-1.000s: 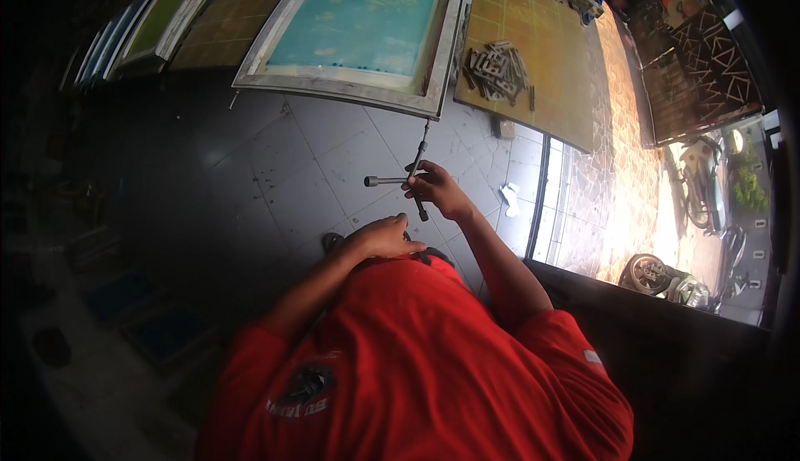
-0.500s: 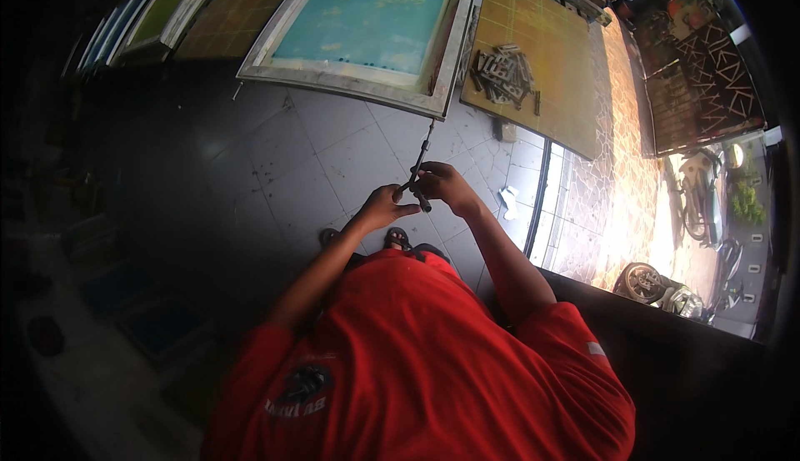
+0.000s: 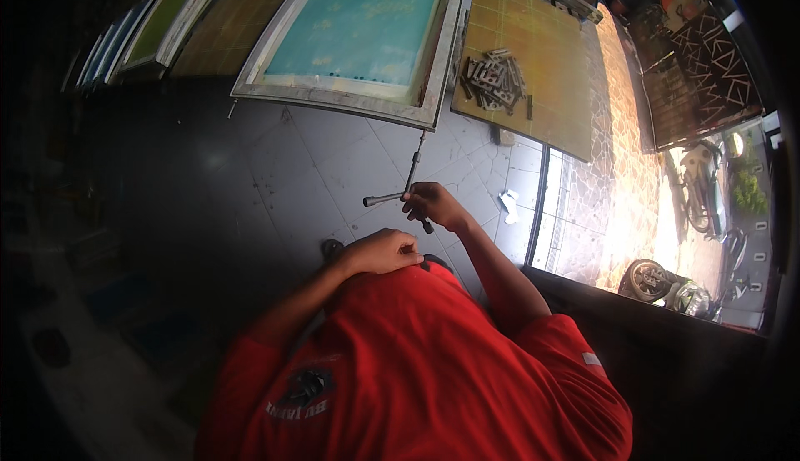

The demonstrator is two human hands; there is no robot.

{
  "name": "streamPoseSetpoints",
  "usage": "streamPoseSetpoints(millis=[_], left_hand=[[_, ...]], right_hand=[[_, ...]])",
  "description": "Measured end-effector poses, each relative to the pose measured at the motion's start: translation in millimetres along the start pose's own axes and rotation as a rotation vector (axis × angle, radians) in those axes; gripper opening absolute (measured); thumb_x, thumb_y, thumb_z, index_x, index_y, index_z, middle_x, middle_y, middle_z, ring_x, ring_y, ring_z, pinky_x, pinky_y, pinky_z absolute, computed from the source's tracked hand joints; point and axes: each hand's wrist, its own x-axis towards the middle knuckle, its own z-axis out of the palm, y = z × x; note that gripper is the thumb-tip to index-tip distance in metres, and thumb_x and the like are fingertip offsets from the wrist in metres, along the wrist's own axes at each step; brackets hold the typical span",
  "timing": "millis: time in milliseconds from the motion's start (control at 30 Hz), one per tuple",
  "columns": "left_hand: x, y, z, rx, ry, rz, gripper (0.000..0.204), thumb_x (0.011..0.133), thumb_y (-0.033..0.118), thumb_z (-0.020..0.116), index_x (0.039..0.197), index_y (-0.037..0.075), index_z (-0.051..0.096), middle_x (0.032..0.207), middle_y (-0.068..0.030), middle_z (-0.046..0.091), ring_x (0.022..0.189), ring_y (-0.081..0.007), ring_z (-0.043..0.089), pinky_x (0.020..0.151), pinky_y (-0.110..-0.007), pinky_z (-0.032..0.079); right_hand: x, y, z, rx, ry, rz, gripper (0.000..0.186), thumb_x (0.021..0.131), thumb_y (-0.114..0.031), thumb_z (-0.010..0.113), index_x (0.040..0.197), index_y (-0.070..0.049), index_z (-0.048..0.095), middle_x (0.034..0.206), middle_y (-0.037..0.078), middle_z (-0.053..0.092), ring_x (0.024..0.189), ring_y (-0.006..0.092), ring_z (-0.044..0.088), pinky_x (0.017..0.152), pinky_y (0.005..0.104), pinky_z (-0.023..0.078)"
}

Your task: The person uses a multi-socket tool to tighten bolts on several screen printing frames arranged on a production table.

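My right hand (image 3: 437, 204) is closed around the middle of a three-armed socket wrench (image 3: 385, 199). One arm of the wrench points up to a thin bolt (image 3: 422, 138) at the lower right corner of a screen-printing frame (image 3: 333, 101) with a teal mesh. Another arm sticks out to the left, and the third points down below my fingers. My left hand (image 3: 379, 251) is off the wrench, low in front of my red shirt. Its fingers are loosely bent, with nothing visible in them.
Right of the frame, a yellowish board (image 3: 533, 69) carries a pile of small metal pieces (image 3: 497, 82). More frames (image 3: 171, 24) stand at the far left. A white scrap (image 3: 508, 205) lies on the tiled floor (image 3: 308, 153). Motorbikes (image 3: 704, 182) are outside on the right.
My left hand has come away from the wrench and dropped toward my shirt. The wrench has turned, so one arm now points left. My right hand has shifted slightly down.
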Motion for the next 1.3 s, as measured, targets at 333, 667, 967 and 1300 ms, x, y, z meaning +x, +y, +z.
streamPoseSetpoints(millis=[333, 667, 967, 1300], left_hand=[[43, -66, -4, 0.243, 0.612, 0.112, 0.058, 0.071, 0.059, 0.066, 0.078, 0.004, 0.05, 0.07, -0.0074, 0.049, 0.07, -0.023, 0.049, 0.068, -0.035, 0.041], [65, -49, 46, -1.642, -0.13, 0.129, 0.102, 0.052, 0.094, 0.026, 0.102, 0.009, 0.054, 0.101, -0.0055, 0.057, 0.104, -0.0204, 0.05, 0.091, -0.038, 0.038], [-30, -24, 12, 0.072, 0.504, 0.339, 0.048, 0.088, 0.043, 0.052, 0.118, 0.006, 0.044, 0.105, -0.0139, 0.056, 0.102, -0.0276, 0.054, 0.086, -0.04, 0.043], [75, -89, 28, -0.844, 0.422, 0.147, 0.074, 0.079, 0.077, 0.027, 0.096, 0.007, 0.047, 0.073, -0.0031, 0.048, 0.067, -0.0193, 0.046, 0.068, -0.032, 0.04]], right_hand=[[-12, -42, -3, 0.109, 0.016, 0.16, 0.04, 0.09, -0.027, 0.056, 0.114, 0.005, 0.051, 0.082, 0.011, 0.065, 0.072, 0.0138, 0.061, 0.063, 0.027, 0.049], [2, 1, -3, 0.41, -0.134, 0.055, 0.027, 0.095, -0.03, 0.048, 0.094, -0.004, 0.054, 0.083, 0.005, 0.059, 0.061, 0.0118, 0.056, 0.058, 0.0255, 0.048], [2, -14, 11, -0.001, 0.139, 0.075, 0.027, 0.091, -0.027, 0.053, 0.085, 0.0, 0.053, 0.075, 0.008, 0.059, 0.056, 0.0121, 0.057, 0.049, 0.0261, 0.047], [-4, -16, 5, 0.174, -0.048, -0.006, 0.032, 0.095, -0.025, 0.045, 0.105, 0.003, 0.057, 0.081, 0.006, 0.06, 0.074, 0.0131, 0.055, 0.067, 0.0289, 0.045]])
